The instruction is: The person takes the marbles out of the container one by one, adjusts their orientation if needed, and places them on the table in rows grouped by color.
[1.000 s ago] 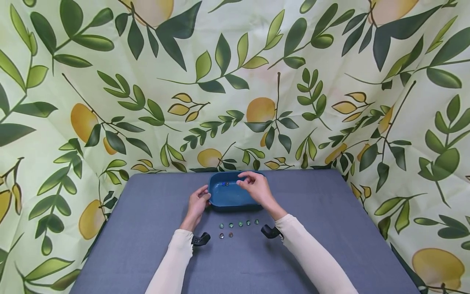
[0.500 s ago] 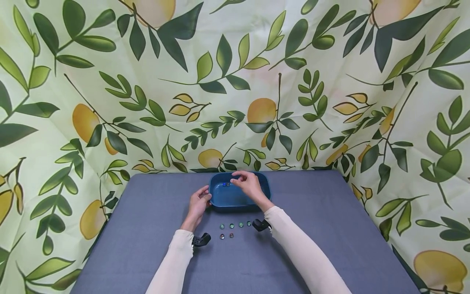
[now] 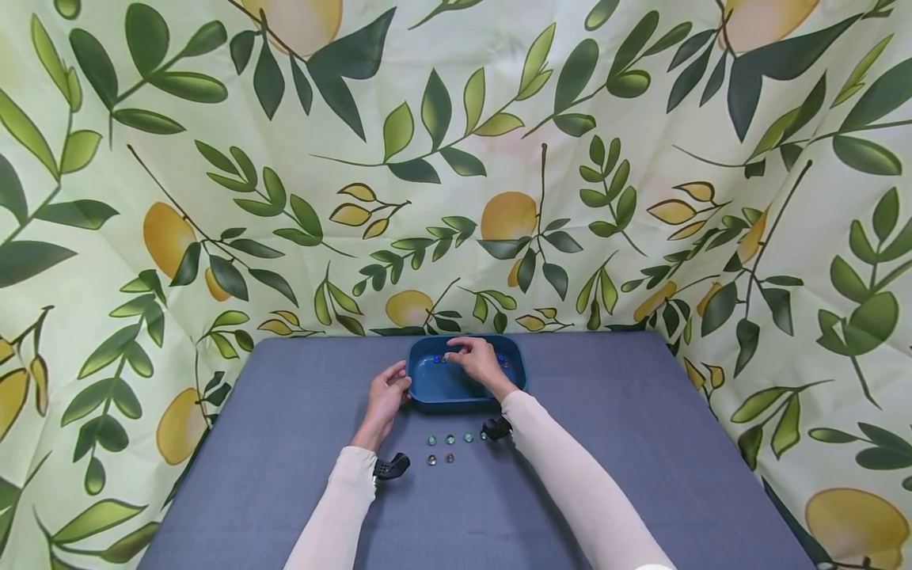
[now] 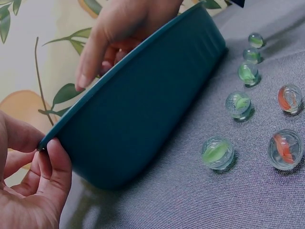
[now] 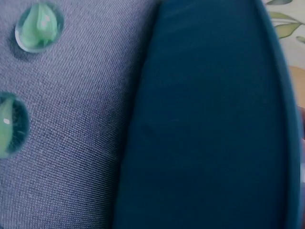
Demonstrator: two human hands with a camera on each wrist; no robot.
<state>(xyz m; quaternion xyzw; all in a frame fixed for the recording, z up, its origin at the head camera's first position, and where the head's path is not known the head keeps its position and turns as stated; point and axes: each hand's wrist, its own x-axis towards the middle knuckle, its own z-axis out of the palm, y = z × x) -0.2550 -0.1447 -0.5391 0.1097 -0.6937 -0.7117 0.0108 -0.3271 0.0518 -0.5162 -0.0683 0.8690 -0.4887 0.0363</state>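
A blue plastic bin (image 3: pixel 442 388) stands near the back of the table. In the head view my left hand (image 3: pixel 385 396) grips its left rim; the left wrist view shows thumb and fingers pinching the rim (image 4: pixel 90 93). Over the bin reaches my right hand (image 3: pixel 479 362), thumb and index finger apart, close to a blue marble (image 3: pixel 437 359) and a brownish marble (image 3: pixel 444 359) on the bin floor. Nothing shows between those fingertips. At the bin's right end lie more marbles (image 3: pixel 502 360), partly behind the right hand.
In front of the bin, a row of several clear marbles with green swirls (image 4: pixel 218 152) lies on the grey cloth (image 3: pixel 285 443). Nearer are two marbles with orange swirls (image 4: pixel 285 149). A leaf-and-fruit patterned curtain (image 3: pixel 427 198) hangs behind and at both sides.
My right hand has moved left and lower over the bin, uncovering the marbles at the right end. Its forearm now hides part of the green row. The left hand stays on the rim.
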